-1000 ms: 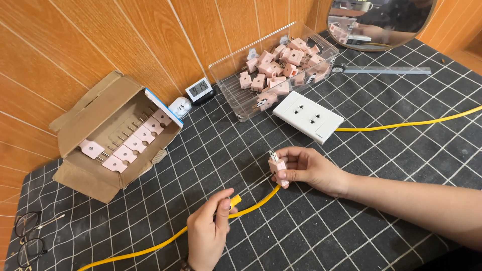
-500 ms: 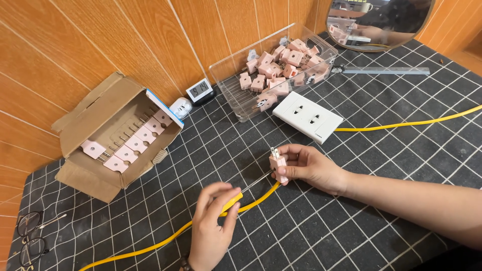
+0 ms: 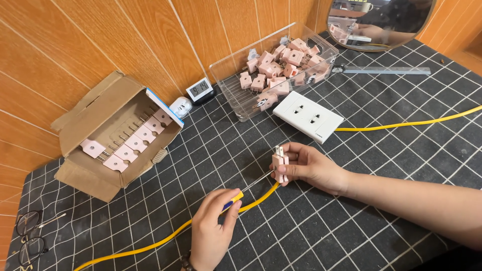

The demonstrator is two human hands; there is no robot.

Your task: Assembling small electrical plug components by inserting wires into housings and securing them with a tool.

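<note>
Head view, looking down on a dark grid mat (image 3: 351,211). Right hand (image 3: 311,165) is closed around a pink plug (image 3: 279,164), pinching its body between thumb and fingers with the two prongs pointing up and away from the palm. Left hand (image 3: 213,233) is closed on a screwdriver (image 3: 246,188) by its yellow-and-blue handle; the thin shaft runs up and to the right, its tip at or very near the lower side of the plug. Whether the tip is seated in a screw cannot be told at this size. A yellow cable (image 3: 150,243) crosses the mat beneath both hands and passes just under the plug.

For sound work, the tool should likely stay in line with the screw axis, pressed in lightly before turning, while the right hand holds the plug steady and keeps its fingers off the shaft's path; a slip would probably drive the tip toward the right thumb.

Behind lie a white socket (image 3: 308,116), a clear bin (image 3: 273,70) of loose pink plugs, and a cardboard box (image 3: 100,130) with plugs set in a row.
</note>
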